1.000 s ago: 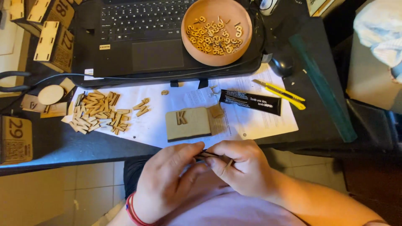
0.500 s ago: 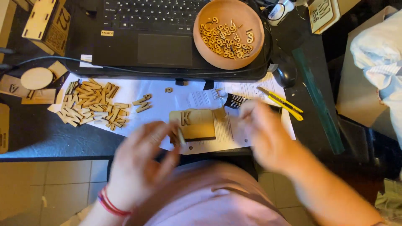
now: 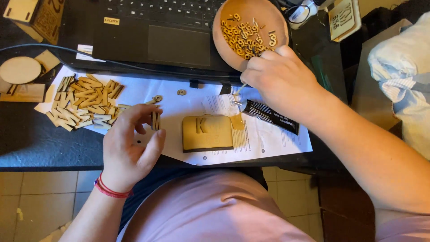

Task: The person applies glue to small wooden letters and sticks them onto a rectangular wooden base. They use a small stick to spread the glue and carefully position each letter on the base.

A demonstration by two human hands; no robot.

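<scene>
Hands at work among small laser-cut wooden pieces on a dark desk.

Our left hand [image 3: 130, 148] pinches a flat, pale wooden letter [image 3: 155, 121] upright between thumb and fingertips, just left of a thick square wooden block [image 3: 207, 133] with a raised letter on its face. Our right hand [image 3: 282, 80] is curled narrowly around a thin stick [image 3: 239, 89], fingers resting at the rim of a round terracotta-coloured bowl [image 3: 228, 45] filled with small curly wooden numerals. Below that hand lies a slim black tube [image 3: 273, 117] on smooth white paper [image 3: 268, 143]. Beyond the left hand, a loose heap of straight-edged wooden letters [image 3: 85, 101] spreads over the paper. Above both hands sits a matte black laptop [image 3: 134, 40].
</scene>
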